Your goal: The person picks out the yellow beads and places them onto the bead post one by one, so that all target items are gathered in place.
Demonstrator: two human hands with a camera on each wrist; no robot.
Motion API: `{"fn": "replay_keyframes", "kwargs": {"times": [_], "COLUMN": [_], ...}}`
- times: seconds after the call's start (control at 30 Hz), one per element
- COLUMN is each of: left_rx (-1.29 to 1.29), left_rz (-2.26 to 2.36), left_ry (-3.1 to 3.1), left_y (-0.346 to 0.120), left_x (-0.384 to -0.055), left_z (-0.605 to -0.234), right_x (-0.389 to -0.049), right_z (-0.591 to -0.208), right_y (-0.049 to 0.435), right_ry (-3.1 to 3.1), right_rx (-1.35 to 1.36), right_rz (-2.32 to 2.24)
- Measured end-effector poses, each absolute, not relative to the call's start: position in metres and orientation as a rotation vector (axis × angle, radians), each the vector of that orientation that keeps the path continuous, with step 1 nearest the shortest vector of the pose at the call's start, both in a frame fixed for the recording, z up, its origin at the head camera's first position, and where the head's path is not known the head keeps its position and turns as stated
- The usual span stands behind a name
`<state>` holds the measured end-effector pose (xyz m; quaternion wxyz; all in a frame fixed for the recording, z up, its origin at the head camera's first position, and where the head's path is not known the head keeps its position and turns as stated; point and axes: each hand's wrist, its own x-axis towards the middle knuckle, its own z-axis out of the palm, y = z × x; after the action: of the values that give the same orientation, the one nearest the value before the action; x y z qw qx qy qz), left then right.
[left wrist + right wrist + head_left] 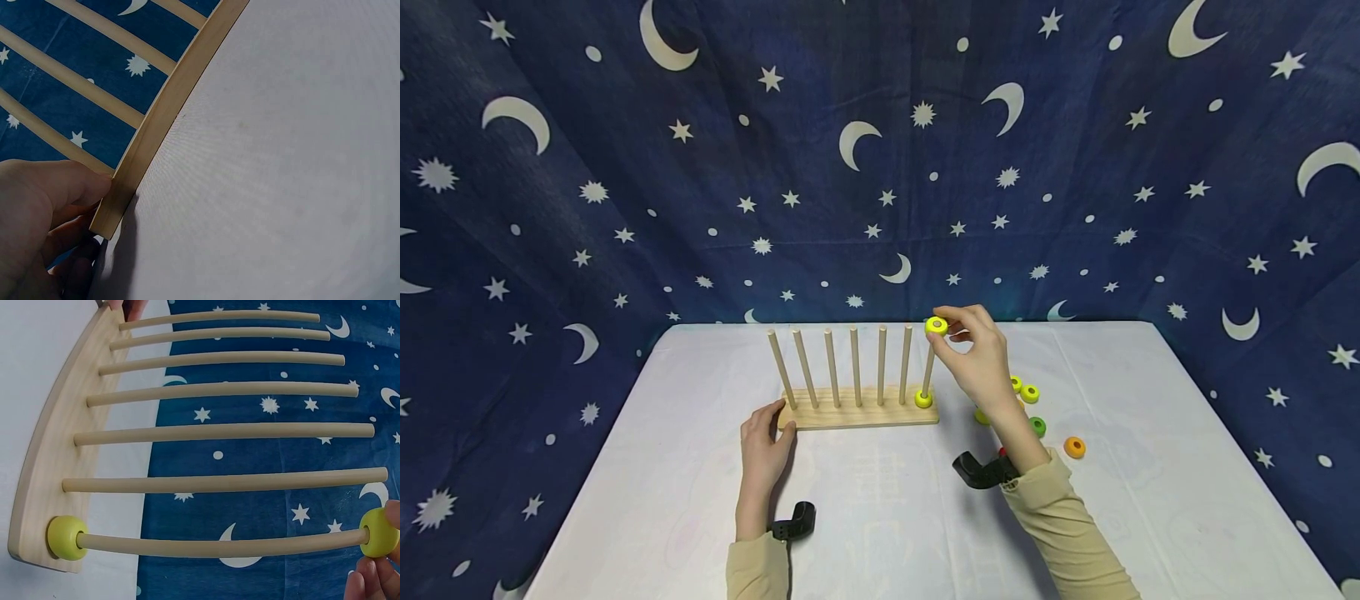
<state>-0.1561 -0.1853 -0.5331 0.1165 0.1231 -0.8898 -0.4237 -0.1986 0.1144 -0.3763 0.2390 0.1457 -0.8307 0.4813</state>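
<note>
A wooden peg rack (857, 418) with several upright pegs stands on the white table. One yellow bead (923, 399) sits at the foot of its rightmost peg. Between thumb and fingers my right hand (981, 358) pinches another yellow bead (379, 532) at the top of that same peg, whose tip is in the bead's hole. My left hand (763, 446) grips the left end of the rack's base, thumb on the front edge (115, 197) and fingers behind it.
Right of the rack lie loose beads: a green bead (1037, 427), an orange bead (1075, 447), and several yellow ones, one at the back (1030, 393). A red bead is partly hidden by the right wrist. A dark blue cloth (880, 167) with moons and stars hangs behind the table.
</note>
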Motion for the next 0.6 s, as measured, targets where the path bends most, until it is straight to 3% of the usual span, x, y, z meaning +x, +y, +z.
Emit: {"fn": "replay_keyframes", "kwargs": {"times": [0.6], "left_rx": [0.362], "left_rz": [-1.242], "left_ry": [-2.606], "left_y": [-0.1855], "left_x": [-0.1563], "left_z": [-0.5336], "right_x": [-0.1981], "right_z": [-0.3804], "right_y": [0.1148], "right_ry": [-2.301], "right_rx": [0.370], "right_rz": [1.340]}}
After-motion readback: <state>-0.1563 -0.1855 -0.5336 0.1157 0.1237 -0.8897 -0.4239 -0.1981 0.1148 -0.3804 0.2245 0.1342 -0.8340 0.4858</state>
